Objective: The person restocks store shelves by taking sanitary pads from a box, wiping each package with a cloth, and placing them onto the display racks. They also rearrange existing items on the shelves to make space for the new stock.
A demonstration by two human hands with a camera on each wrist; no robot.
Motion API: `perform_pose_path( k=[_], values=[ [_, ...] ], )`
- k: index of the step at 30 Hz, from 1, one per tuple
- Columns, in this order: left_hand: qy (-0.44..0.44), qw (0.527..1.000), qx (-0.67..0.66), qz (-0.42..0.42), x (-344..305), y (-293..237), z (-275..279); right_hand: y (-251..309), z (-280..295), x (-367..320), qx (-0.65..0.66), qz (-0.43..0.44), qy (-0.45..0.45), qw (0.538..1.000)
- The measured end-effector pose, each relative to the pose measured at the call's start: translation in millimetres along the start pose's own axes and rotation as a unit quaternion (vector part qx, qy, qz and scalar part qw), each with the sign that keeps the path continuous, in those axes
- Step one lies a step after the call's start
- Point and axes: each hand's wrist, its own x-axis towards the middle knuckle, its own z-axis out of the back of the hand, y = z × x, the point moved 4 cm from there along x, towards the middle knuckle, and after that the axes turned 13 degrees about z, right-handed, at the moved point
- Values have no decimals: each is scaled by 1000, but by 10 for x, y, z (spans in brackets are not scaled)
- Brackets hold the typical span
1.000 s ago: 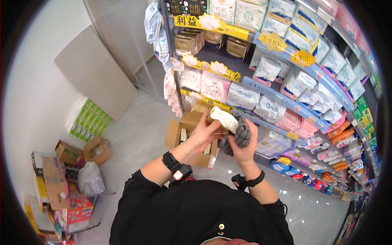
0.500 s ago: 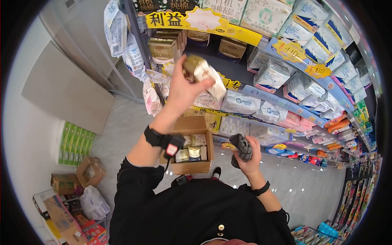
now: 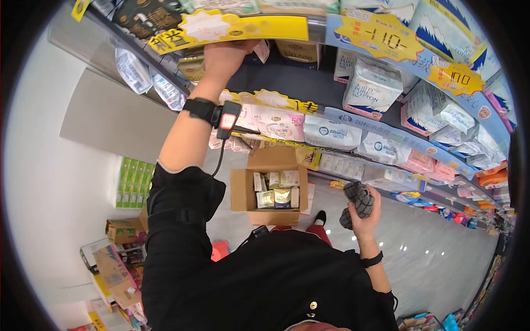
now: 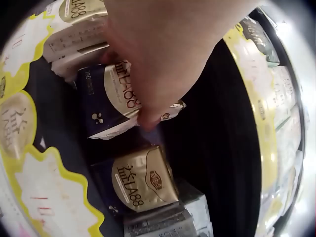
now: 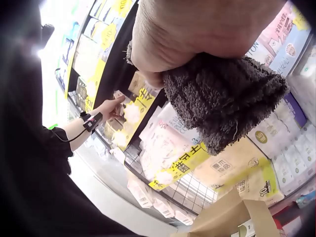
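Observation:
My left hand (image 3: pixel 223 55) is raised into the upper shelf behind a yellow price strip (image 3: pixel 221 27). In the left wrist view its fingers (image 4: pixel 163 64) curl over a dark blue pack with a gold round label (image 4: pixel 111 101), set among like packs; another one (image 4: pixel 143 180) lies just below. My right hand (image 3: pixel 367 218) stays low at waist height and grips a rolled grey cloth (image 3: pixel 358 201), seen close in the right wrist view (image 5: pixel 222 98). An open cardboard box (image 3: pixel 238 190) with several small packs stands on the floor between the hands.
Shelves of tissue and cotton packs (image 3: pixel 375 83) run along the right, with yellow price tags. Hanging packets (image 3: pixel 135 71) line the shelf end. Cardboard boxes (image 3: pixel 124 229) and green packs (image 3: pixel 132 182) lie by the left wall. Grey floor stretches to the right.
My left hand has risen from chest height up into the upper shelf with the pack. My right hand has dropped away to the right, still holding the cloth.

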Motion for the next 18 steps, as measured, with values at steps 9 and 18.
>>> perform_pose_path(
  k=[9, 18],
  values=[
    [116, 907, -216, 344, -338, 10, 287, -179, 63, -42, 32, -49, 45, 997],
    [3, 991, 16, 136, -486, -340, 286, 180, -206, 135, 31, 9, 117, 993]
  ],
)
